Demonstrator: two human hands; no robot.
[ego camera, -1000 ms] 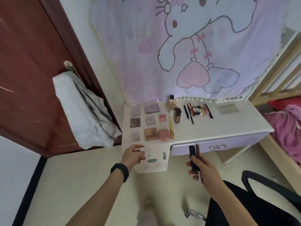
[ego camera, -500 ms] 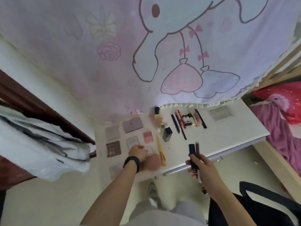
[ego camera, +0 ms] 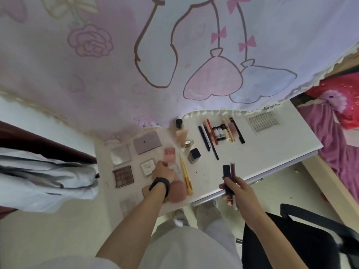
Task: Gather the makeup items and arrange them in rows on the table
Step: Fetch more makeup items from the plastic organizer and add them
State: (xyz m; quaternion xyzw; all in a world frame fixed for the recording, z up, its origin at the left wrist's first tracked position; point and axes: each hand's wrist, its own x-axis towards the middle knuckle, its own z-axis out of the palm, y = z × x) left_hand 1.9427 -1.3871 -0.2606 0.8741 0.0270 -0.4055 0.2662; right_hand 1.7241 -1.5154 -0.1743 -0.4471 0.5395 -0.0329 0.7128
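Makeup lies in rows on the white table [ego camera: 272, 150]. On the left are a purple palette [ego camera: 147, 142], a mirrored compact [ego camera: 120, 154], a brown eyeshadow palette [ego camera: 123, 176], a white square compact [ego camera: 147, 166], a pink case [ego camera: 169, 153] and a round pink compact [ego camera: 177, 191]. A yellow pen [ego camera: 186, 174] and a black cube bottle [ego camera: 194, 155] lie beside them. Pencils and lipsticks [ego camera: 219, 133] line the back. My left hand [ego camera: 163, 171] pinches a small clear case [ego camera: 175, 168] low over the table, below the pink case. My right hand [ego camera: 236, 189] grips two dark tubes [ego camera: 226, 171] upright at the table's front edge.
A cartoon curtain [ego camera: 174, 65] hangs over the table's back edge. A grid-patterned sheet [ego camera: 262, 122] lies at the back right. A black chair [ego camera: 310, 241] stands at the lower right, pink bedding [ego camera: 340, 123] at the right, and a pale cloth on a door [ego camera: 42, 181] at the left.
I have come closer to the table. My left hand moved from below the table front to over the palettes, carrying the clear case. My right hand keeps hold of the tubes.
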